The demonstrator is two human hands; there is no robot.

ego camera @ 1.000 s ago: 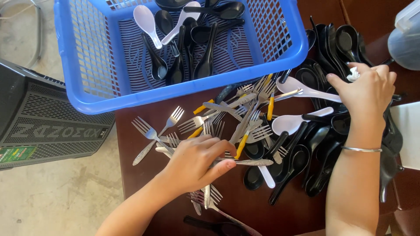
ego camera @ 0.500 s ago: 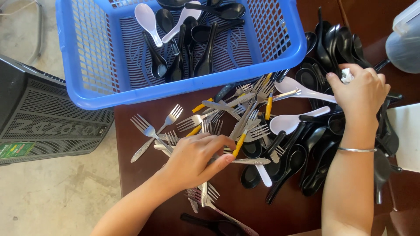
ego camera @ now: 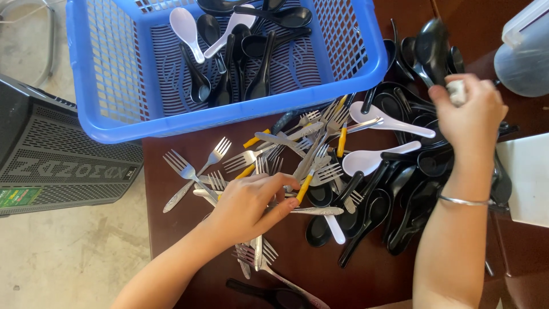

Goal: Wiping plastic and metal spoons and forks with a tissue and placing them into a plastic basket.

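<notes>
My left hand [ego camera: 251, 203] lies on a heap of metal forks [ego camera: 269, 166] on the dark brown table [ego camera: 171, 229], fingers pressed down on a fork handle. My right hand [ego camera: 472, 117] is raised over a pile of black soup spoons [ego camera: 400, 189] and is closed on one black spoon [ego camera: 432, 48], its bowl pointing up. Two white soup spoons [ego camera: 389, 123] lie between the piles. A blue plastic basket [ego camera: 349, 86] at the top holds several black spoons and two white ones.
Yellow-handled forks [ego camera: 342, 140] are mixed into the heap. A black plastic crate [ego camera: 57, 154] stands on the concrete floor at left. A grey lidded container [ego camera: 523, 54] is at the top right, and a white board [ego camera: 529, 177] lies at the right edge.
My right hand has lifted a black spoon out of the pile and risen toward the basket. My left hand stays on the forks, fingers shifting slightly.
</notes>
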